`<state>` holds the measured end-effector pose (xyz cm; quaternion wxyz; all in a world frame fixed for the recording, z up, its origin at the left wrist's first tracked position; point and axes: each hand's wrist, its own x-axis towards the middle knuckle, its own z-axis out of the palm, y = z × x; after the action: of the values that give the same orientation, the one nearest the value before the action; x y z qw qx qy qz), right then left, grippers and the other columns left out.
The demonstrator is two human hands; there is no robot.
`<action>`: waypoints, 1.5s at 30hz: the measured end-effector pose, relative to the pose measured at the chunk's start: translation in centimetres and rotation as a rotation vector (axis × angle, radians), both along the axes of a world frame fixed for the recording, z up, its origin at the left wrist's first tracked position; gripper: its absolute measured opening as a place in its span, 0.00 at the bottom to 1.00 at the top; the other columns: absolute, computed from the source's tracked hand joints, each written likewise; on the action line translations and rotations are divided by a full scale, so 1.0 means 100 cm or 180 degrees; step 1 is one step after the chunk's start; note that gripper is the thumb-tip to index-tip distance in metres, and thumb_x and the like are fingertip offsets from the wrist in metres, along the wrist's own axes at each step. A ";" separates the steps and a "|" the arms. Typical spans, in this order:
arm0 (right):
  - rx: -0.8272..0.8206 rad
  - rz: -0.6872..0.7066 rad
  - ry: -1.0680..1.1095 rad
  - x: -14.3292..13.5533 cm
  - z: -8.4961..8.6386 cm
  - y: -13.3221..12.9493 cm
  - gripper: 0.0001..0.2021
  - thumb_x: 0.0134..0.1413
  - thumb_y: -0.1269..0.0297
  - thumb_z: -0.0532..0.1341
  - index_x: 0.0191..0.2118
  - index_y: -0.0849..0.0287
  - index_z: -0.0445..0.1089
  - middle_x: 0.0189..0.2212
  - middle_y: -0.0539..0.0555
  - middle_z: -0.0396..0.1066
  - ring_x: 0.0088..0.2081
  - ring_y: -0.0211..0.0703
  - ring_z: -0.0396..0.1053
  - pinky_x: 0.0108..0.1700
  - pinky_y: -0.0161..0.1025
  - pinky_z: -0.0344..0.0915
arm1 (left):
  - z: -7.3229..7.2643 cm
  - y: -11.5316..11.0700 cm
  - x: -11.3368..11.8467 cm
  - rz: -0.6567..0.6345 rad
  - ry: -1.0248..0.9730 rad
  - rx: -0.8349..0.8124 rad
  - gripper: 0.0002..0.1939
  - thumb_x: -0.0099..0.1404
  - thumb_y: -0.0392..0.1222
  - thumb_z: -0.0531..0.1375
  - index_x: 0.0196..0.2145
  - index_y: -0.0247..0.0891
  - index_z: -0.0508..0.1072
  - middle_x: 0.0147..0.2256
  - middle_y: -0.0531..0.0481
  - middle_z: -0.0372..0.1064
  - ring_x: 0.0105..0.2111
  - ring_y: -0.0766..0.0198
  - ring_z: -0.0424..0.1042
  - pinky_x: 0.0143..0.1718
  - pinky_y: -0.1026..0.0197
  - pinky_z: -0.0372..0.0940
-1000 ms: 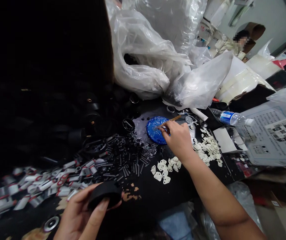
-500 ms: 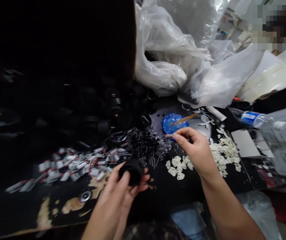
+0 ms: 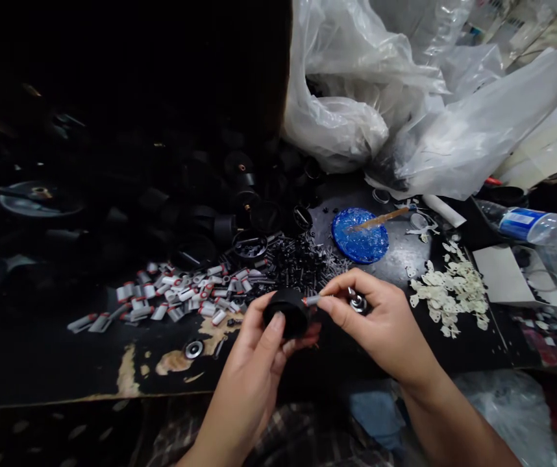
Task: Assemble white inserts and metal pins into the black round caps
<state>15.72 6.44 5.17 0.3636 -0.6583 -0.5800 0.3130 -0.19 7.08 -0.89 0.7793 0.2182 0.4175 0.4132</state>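
My left hand (image 3: 263,350) is wrapped round a black cylindrical cup-like part (image 3: 285,312), its dark opening tilted towards me. Between thumb and forefinger my right hand (image 3: 371,318) pinches a small grey sleeve with a red end (image 3: 311,301). The red end is at the right side of the black part; whether it has entered a hole I cannot tell. A shiny metal piece (image 3: 357,302) shows by the curled fingers of my right hand. Left of my hands lies a pile of grey sleeves with red ends (image 3: 161,292), beside a heap of black screws or springs (image 3: 298,263).
A blue lid of clear gel (image 3: 360,237) with a wooden stick (image 3: 380,219) lies beyond my right hand. Pale flat tags (image 3: 448,292) are heaped at right, near a plastic bottle (image 3: 526,224). Plastic bags (image 3: 356,123) stand behind. A metal ring (image 3: 193,349) lies near the front edge.
My right hand has brought the small grey sleeve from near the blue lid to the side of the black part. The camera view has shifted; my left hand keeps its hold.
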 end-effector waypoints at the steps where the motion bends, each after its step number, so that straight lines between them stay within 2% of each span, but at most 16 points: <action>1: 0.0025 0.0054 -0.0152 0.000 0.000 -0.001 0.02 0.57 0.63 0.64 0.33 0.53 0.73 0.26 0.46 0.71 0.31 0.38 0.67 0.36 0.37 0.61 | -0.001 -0.002 -0.002 0.0084 0.0277 0.0197 0.12 0.65 0.47 0.61 0.46 0.47 0.72 0.43 0.52 0.74 0.41 0.61 0.75 0.42 0.64 0.70; 4: 0.0315 0.0276 -0.0525 -0.001 0.000 -0.006 0.02 0.58 0.64 0.63 0.35 0.53 0.73 0.27 0.47 0.73 0.30 0.38 0.66 0.39 0.39 0.60 | -0.004 -0.007 -0.005 0.0208 0.0746 0.0553 0.13 0.63 0.49 0.63 0.45 0.47 0.73 0.44 0.51 0.72 0.46 0.59 0.72 0.47 0.64 0.67; 7: 0.0571 0.0400 -0.0581 0.000 -0.002 -0.010 0.03 0.59 0.63 0.63 0.37 0.54 0.73 0.28 0.48 0.73 0.31 0.38 0.66 0.41 0.41 0.59 | -0.002 -0.007 -0.005 0.0071 0.0463 0.0281 0.14 0.60 0.50 0.64 0.44 0.47 0.74 0.41 0.51 0.73 0.42 0.59 0.73 0.41 0.64 0.69; 9: 0.0290 0.0440 -0.0262 0.002 -0.002 -0.011 0.06 0.56 0.60 0.65 0.39 0.53 0.75 0.29 0.48 0.73 0.32 0.38 0.67 0.40 0.40 0.60 | 0.001 -0.006 -0.005 -0.0045 0.0195 -0.0044 0.15 0.58 0.50 0.66 0.43 0.47 0.75 0.40 0.51 0.74 0.38 0.59 0.74 0.38 0.63 0.70; 12: -0.0674 0.0675 0.0811 0.005 -0.003 -0.014 0.11 0.56 0.55 0.64 0.41 0.53 0.76 0.28 0.48 0.73 0.30 0.38 0.69 0.35 0.36 0.63 | 0.004 -0.010 -0.008 -0.0093 0.0024 -0.0395 0.16 0.56 0.49 0.68 0.42 0.46 0.76 0.38 0.50 0.74 0.34 0.59 0.75 0.36 0.61 0.71; 14: -0.1132 0.0769 0.1399 0.006 -0.005 -0.016 0.10 0.57 0.55 0.63 0.38 0.55 0.76 0.25 0.48 0.73 0.28 0.37 0.69 0.32 0.35 0.65 | 0.006 -0.016 -0.012 -0.0188 -0.0019 -0.0448 0.14 0.55 0.49 0.68 0.39 0.44 0.77 0.36 0.49 0.75 0.33 0.58 0.75 0.35 0.61 0.71; 17: -0.1404 0.0684 0.1667 0.002 -0.008 -0.020 0.09 0.53 0.57 0.66 0.31 0.57 0.75 0.24 0.48 0.74 0.29 0.37 0.70 0.35 0.35 0.66 | 0.003 -0.024 -0.020 -0.0433 -0.0009 -0.0385 0.12 0.56 0.50 0.67 0.37 0.44 0.77 0.33 0.49 0.75 0.33 0.57 0.75 0.34 0.61 0.70; 20: -0.1512 0.0717 0.1670 -0.004 -0.013 -0.021 0.09 0.53 0.58 0.66 0.29 0.58 0.74 0.24 0.48 0.74 0.28 0.37 0.70 0.34 0.35 0.65 | -0.006 -0.028 -0.029 -0.0540 0.0054 -0.0321 0.11 0.58 0.48 0.66 0.38 0.45 0.78 0.33 0.50 0.75 0.32 0.60 0.75 0.36 0.63 0.70; 22: -0.1340 0.0776 0.1314 -0.006 -0.017 -0.018 0.07 0.57 0.60 0.64 0.31 0.57 0.74 0.25 0.48 0.75 0.28 0.37 0.70 0.33 0.35 0.65 | -0.012 -0.028 -0.032 -0.0445 0.0061 -0.0297 0.11 0.58 0.48 0.66 0.39 0.44 0.77 0.35 0.50 0.75 0.35 0.59 0.75 0.38 0.61 0.71; 24: -0.0883 0.0663 0.0308 -0.009 -0.024 -0.011 0.07 0.61 0.63 0.59 0.35 0.56 0.75 0.30 0.50 0.76 0.33 0.39 0.72 0.38 0.38 0.62 | -0.016 -0.027 -0.031 -0.0208 0.0034 -0.0345 0.12 0.59 0.47 0.65 0.41 0.44 0.77 0.40 0.49 0.75 0.39 0.57 0.75 0.43 0.58 0.71; 27: -0.0277 0.0400 -0.1622 -0.013 -0.035 0.002 0.08 0.64 0.66 0.57 0.39 0.57 0.73 0.37 0.53 0.76 0.39 0.46 0.71 0.43 0.44 0.55 | -0.014 -0.020 -0.025 0.0161 -0.0087 -0.0427 0.15 0.63 0.46 0.63 0.48 0.45 0.74 0.48 0.47 0.73 0.48 0.55 0.72 0.52 0.53 0.67; 30: -0.0163 0.0479 -0.2527 -0.017 -0.044 0.011 0.07 0.63 0.65 0.57 0.40 0.59 0.72 0.36 0.55 0.75 0.36 0.47 0.70 0.42 0.46 0.51 | -0.010 -0.009 -0.020 0.0415 -0.0121 -0.0236 0.15 0.64 0.45 0.62 0.48 0.43 0.73 0.50 0.45 0.73 0.54 0.53 0.68 0.56 0.51 0.64; 34: -0.0119 0.0481 -0.2752 -0.021 -0.047 0.014 0.07 0.63 0.66 0.56 0.37 0.60 0.71 0.34 0.54 0.74 0.34 0.47 0.69 0.41 0.45 0.49 | -0.009 0.001 -0.020 0.0597 -0.0071 0.0040 0.11 0.64 0.44 0.61 0.45 0.43 0.74 0.48 0.46 0.74 0.55 0.51 0.67 0.56 0.48 0.64; 39: -0.0074 0.0458 -0.2730 -0.020 -0.048 0.013 0.07 0.62 0.67 0.56 0.36 0.61 0.71 0.33 0.54 0.73 0.33 0.47 0.68 0.41 0.45 0.49 | -0.012 -0.003 -0.021 0.0601 0.0059 0.0078 0.11 0.65 0.44 0.60 0.46 0.43 0.72 0.43 0.45 0.76 0.48 0.53 0.73 0.51 0.50 0.69; 45: -0.0085 0.0405 -0.1437 -0.021 -0.038 0.002 0.00 0.56 0.69 0.62 0.34 0.59 0.70 0.30 0.48 0.71 0.32 0.39 0.66 0.40 0.41 0.53 | -0.009 -0.007 -0.016 0.0497 -0.0163 -0.0024 0.10 0.66 0.43 0.60 0.45 0.42 0.73 0.45 0.46 0.75 0.49 0.55 0.73 0.52 0.54 0.68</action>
<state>13.67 6.60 1.36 0.1955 -0.6785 -0.6828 0.1877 -1.78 6.38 -1.75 0.7559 0.1713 0.4147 0.4767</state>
